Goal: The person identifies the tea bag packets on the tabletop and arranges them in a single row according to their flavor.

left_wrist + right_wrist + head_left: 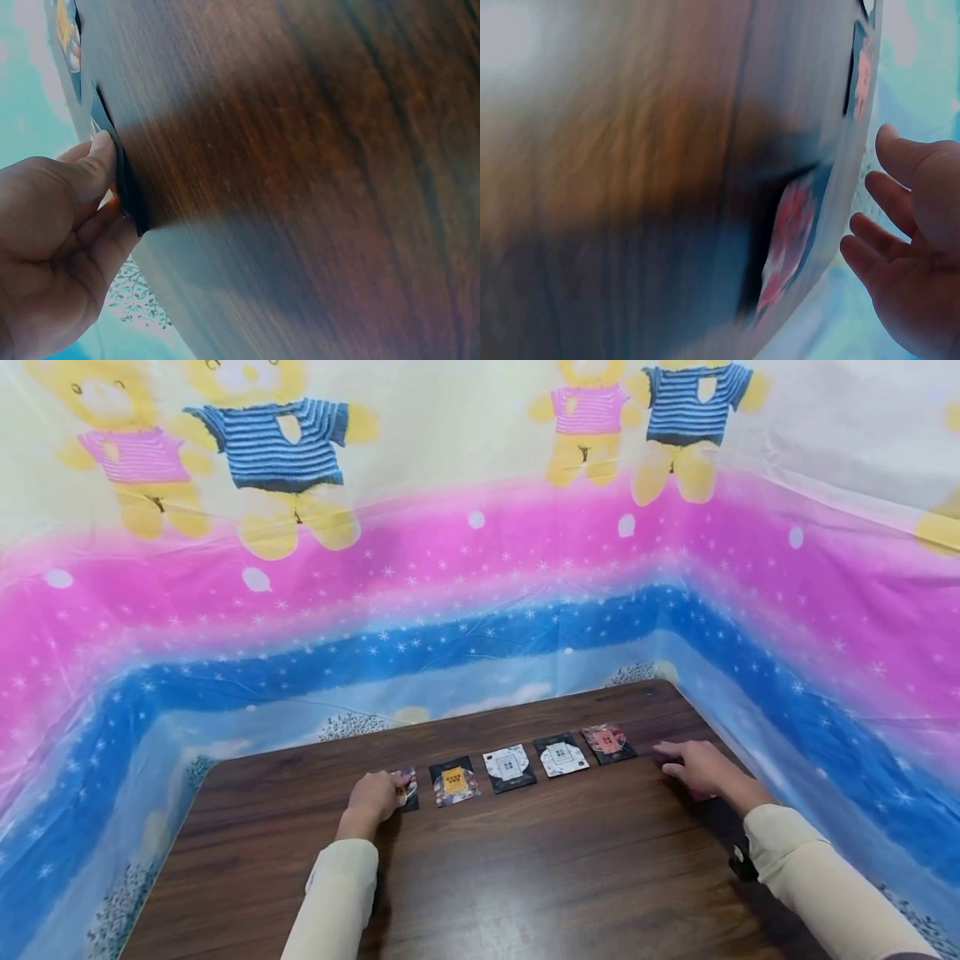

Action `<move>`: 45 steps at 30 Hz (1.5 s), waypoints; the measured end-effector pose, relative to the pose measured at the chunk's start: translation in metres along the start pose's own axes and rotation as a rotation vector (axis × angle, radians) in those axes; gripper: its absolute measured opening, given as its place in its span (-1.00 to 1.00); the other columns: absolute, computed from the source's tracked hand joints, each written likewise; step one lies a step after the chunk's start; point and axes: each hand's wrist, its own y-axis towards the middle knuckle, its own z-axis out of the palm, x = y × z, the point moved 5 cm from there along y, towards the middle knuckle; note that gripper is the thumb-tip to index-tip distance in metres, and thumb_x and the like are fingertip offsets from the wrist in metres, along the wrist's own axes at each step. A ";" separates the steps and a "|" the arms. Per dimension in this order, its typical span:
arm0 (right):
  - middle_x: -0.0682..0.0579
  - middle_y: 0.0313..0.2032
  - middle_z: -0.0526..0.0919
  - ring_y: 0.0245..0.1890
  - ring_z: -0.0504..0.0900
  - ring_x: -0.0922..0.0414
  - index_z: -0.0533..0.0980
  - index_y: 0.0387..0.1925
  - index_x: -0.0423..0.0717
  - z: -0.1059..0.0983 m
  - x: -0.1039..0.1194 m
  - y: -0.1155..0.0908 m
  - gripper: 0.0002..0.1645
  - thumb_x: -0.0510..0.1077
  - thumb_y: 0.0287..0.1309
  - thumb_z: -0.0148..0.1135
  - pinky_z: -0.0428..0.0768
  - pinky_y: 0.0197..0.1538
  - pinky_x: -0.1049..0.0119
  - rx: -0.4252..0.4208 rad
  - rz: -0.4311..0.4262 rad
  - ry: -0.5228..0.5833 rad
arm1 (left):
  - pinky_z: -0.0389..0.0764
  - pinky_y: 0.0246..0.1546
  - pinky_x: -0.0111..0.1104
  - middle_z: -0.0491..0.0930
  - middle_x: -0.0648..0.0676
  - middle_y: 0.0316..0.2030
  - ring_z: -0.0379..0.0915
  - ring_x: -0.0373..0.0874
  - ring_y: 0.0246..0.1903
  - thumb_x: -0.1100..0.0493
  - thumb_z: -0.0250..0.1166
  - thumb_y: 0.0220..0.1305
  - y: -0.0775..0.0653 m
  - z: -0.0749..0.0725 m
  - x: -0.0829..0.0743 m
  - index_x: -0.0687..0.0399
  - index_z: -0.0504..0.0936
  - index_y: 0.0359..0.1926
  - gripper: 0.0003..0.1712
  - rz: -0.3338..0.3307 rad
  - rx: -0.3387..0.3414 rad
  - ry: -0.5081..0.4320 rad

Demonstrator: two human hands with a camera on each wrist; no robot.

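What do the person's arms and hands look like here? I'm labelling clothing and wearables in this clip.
Both arms wear long, plain cream sleeves, the left sleeve and the right sleeve ending at the wrist. The left hand and right hand are bare: no gloves or rings visible. A dark strap-like device sits beside the right cuff; nothing similar shows clearly on the left.

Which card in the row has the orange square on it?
The second card from the left, right beside the one the left hand pinches. Its middle is orange; the next two are white, and the far one pinkish red.
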 end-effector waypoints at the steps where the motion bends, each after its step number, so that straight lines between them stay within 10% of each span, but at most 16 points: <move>1: -0.34 0.35 0.46 -0.41 0.67 -0.11 0.46 0.39 -0.13 0.000 -0.005 -0.003 -0.43 -0.13 0.41 0.22 0.61 -0.07 0.00 -0.001 0.001 -0.002 | 0.61 0.09 0.06 0.58 0.34 0.24 0.60 0.27 0.09 0.08 0.37 0.36 0.000 0.000 0.000 -0.07 0.58 0.33 -0.47 -0.002 0.002 0.000; 4: -0.34 0.30 0.52 -0.58 0.55 0.02 0.51 0.33 -0.15 -0.001 -0.017 -0.012 -0.46 -0.14 0.36 0.27 0.56 -0.18 0.09 0.002 -0.021 -0.018 | 0.60 0.13 0.05 0.56 0.32 0.27 0.59 0.26 0.12 0.07 0.37 0.36 -0.001 -0.002 -0.001 -0.10 0.56 0.34 -0.46 -0.005 0.008 -0.001; 9: -0.35 0.14 0.66 -0.05 0.72 -0.26 0.58 0.23 -0.22 0.000 -0.027 -0.024 -0.49 -0.15 0.28 0.34 0.65 -0.04 -0.13 -0.008 -0.091 -0.042 | 0.59 0.15 0.07 0.56 0.33 0.26 0.58 0.28 0.14 0.08 0.37 0.36 -0.001 -0.007 -0.002 -0.12 0.57 0.33 -0.47 0.004 0.001 0.000; 13: -0.33 0.13 0.67 0.00 0.70 -0.30 0.60 0.23 -0.19 0.004 -0.032 -0.028 -0.49 -0.14 0.26 0.36 0.63 0.01 -0.19 -0.034 -0.097 -0.041 | 0.60 0.14 0.08 0.58 0.34 0.24 0.58 0.29 0.13 0.10 0.38 0.35 -0.001 -0.008 -0.002 -0.12 0.60 0.31 -0.49 0.006 -0.004 -0.006; 45: -0.43 0.27 0.51 0.19 0.53 -0.40 0.54 0.30 -0.20 0.020 -0.025 -0.002 -0.48 -0.17 0.35 0.28 0.55 0.17 -0.24 0.004 0.096 0.007 | 0.63 0.07 0.05 0.61 0.35 0.19 0.60 0.29 0.09 0.09 0.37 0.36 -0.003 -0.002 -0.002 -0.15 0.60 0.31 -0.50 -0.010 0.003 -0.017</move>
